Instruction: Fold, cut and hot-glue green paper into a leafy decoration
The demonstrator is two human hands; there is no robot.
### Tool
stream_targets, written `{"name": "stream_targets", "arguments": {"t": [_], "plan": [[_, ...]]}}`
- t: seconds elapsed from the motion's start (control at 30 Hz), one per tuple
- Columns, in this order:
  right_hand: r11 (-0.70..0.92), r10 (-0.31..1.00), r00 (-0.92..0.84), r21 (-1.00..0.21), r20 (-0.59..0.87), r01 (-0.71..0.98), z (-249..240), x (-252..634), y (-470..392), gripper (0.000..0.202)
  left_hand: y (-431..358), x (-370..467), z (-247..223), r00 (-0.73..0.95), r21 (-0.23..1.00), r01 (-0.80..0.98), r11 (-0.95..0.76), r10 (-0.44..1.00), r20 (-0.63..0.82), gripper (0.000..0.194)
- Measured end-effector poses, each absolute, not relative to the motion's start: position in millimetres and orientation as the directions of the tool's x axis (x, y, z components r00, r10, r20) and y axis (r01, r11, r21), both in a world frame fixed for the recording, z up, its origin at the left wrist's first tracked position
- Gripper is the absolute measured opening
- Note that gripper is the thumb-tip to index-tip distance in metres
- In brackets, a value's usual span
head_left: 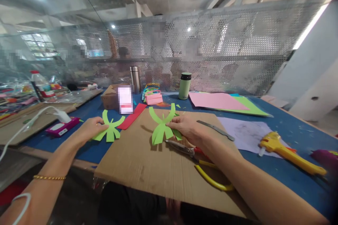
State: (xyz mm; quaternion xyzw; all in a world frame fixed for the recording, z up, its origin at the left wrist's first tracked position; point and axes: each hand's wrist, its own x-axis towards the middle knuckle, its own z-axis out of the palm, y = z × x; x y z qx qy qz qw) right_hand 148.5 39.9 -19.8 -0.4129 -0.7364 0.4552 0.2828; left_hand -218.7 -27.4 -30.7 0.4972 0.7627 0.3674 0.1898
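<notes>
My left hand (95, 128) pinches a light green paper cutout (111, 130) with curved upper strips and splayed lower tabs, held at the left edge of the cardboard sheet (132, 161). A similar green paper cutout (161, 128) is held up over the cardboard by my right hand (183, 126), whose fingers close on its right side. Below that hand lie scissors (182, 147) with a metal blade and red part, partly hidden by my right forearm. A yellow curved handle (212, 179) shows beside the forearm. Just right of the hand rests a grey metal blade (215, 130).
A yellow glue gun (287, 151) lies on lilac paper (245, 133) at the right. Behind are pink paper (219, 101), a green tumbler (185, 86), a steel flask (135, 79), a lit phone (125, 100) and a cardboard box (110, 98). A purple power strip (63, 128) sits left.
</notes>
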Motion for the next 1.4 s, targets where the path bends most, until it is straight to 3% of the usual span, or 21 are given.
{"name": "stream_targets", "arguments": {"t": [0.07, 0.13, 0.2, 0.3, 0.37, 0.43, 0.53, 0.63, 0.73, 0.9, 1.07, 1.13, 1.2, 1.4], "plan": [[0.298, 0.885, -0.461, -0.843, 0.067, 0.448, -19, 148, 43, 0.044, -30, -220, -34, -0.437, 0.463, 0.831, 0.307, 0.876, 0.203, 0.017], [0.362, 0.9, -0.417, -0.757, 0.131, 0.543, -10, 151, 46, 0.047, -33, -207, -34, -0.381, 0.19, 0.923, 0.333, 0.853, 0.356, 0.022], [0.411, 0.899, -0.393, -0.675, 0.19, 0.613, 6, 160, 44, 0.044, -37, -177, -32, -0.26, 0.064, 0.963, 0.261, 0.84, 0.477, 0.036], [0.473, 0.88, -0.415, -0.517, 0.232, 0.713, 30, 182, 22, 0.036, -47, -115, -29, 0.076, 0.156, 0.974, -0.165, 0.883, 0.462, 0.035], [0.561, 0.823, -0.521, -0.178, 0.227, 0.809, 34, 199, -2, 0.035, -52, -72, -26, 0.287, 0.244, 0.879, -0.41, 0.863, 0.416, 0.032], [0.525, 0.843, -0.523, 0.023, 0.124, 0.851, 26, 217, -29, 0.026, -56, -38, -24, 0.438, 0.289, 0.794, -0.535, 0.833, 0.339, 0.03], [0.443, 0.891, -0.453, 0.147, 0.038, 0.884, -1, 237, -60, 0.012, -55, -8, -23, 0.484, 0.272, 0.794, -0.544, 0.835, 0.259, 0.04], [0.492, 0.856, -0.51, 0.166, 0.085, 0.854, -23, 246, -70, 0.018, -49, 2, -27, 0.479, 0.201, 0.839, -0.505, 0.862, 0.167, 0.053], [0.526, 0.834, -0.542, 0.142, 0.108, 0.838, -29, 250, -68, 0.016, -45, -3, -34, 0.455, 0.15, 0.868, -0.473, 0.879, 0.141, 0.053], [0.568, 0.818, -0.566, 0.017, 0.1, 0.823, -17, 262, -80, 0.009, -45, -36, -44, 0.436, 0.222, 0.869, -0.443, 0.896, 0.082, 0.049], [0.531, 0.832, -0.507, -0.058, 0.224, 0.846, 2, 293, -84, 0.015, -48, -66, -49, 0.465, 0.291, 0.835, -0.467, 0.882, 0.078, 0.049], [0.432, 0.865, -0.408, -0.023, 0.292, 0.901, 12, 302, -62, 0.025, -49, -67, -50, 0.498, 0.31, 0.81, -0.498, 0.863, 0.084, 0.049], [0.342, 0.896, -0.339, 0.041, 0.285, 0.939, 21, 306, -27, 0.022, -50, -61, -50, 0.537, 0.319, 0.782, -0.535, 0.839, 0.091, 0.048], [0.316, 0.919, -0.338, 0.135, 0.204, 0.939, 13, 292, 85, 0.026, -63, -38, -45, 0.635, 0.321, 0.709, -0.628, 0.767, 0.098, 0.047]]}}
